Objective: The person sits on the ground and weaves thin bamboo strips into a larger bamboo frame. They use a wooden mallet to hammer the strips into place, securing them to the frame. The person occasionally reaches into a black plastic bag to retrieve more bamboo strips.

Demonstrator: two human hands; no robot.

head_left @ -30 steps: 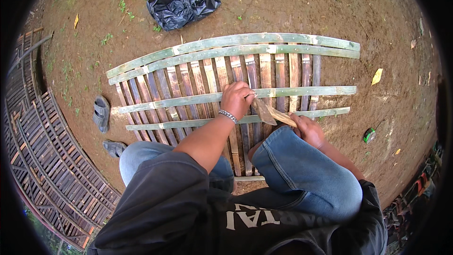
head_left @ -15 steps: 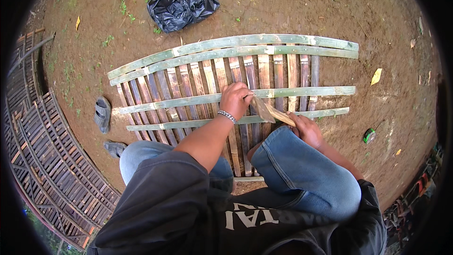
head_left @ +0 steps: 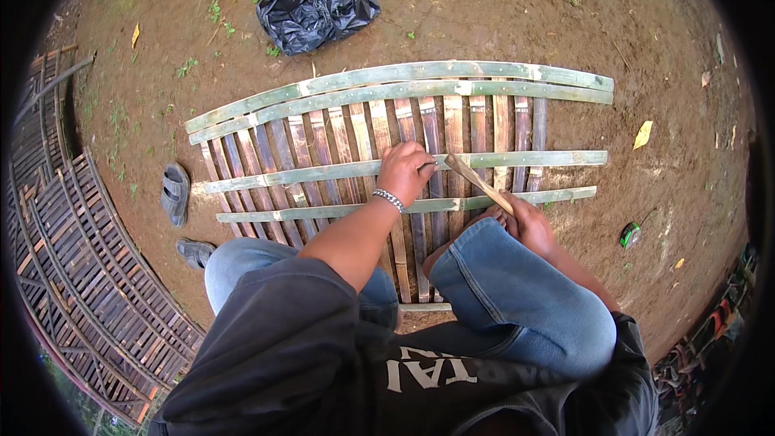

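Beneath me lies a bamboo slat panel, with green bamboo strips (head_left: pixel 323 173) running across darker brown slats (head_left: pixel 454 125). My left hand (head_left: pixel 404 171) rests on the middle green strip, its fingertips pinched together. Something thin and dark shows at those fingertips, too small to name. My right hand (head_left: pixel 529 224) is closed round a wooden-handled tool (head_left: pixel 483 180). The tool slants up and left, and its head end is close to my left fingertips, just over or against the middle strip; contact is unclear. Seen nearly edge-on, its broad flat head hardly shows.
A black plastic bag (head_left: pixel 319 12) sits open on the dirt beyond the panel. Two dark sandals (head_left: pixel 175 194) lie at the left, beside a larger slatted panel (head_left: pixel 89 274). A green and black tape measure (head_left: pixel 630 235) is on the ground at right.
The tool has turned in my right hand's grip: its broad flat side showed before, and now it is nearly edge-on, with its head slightly higher. My left hand has stayed in place.
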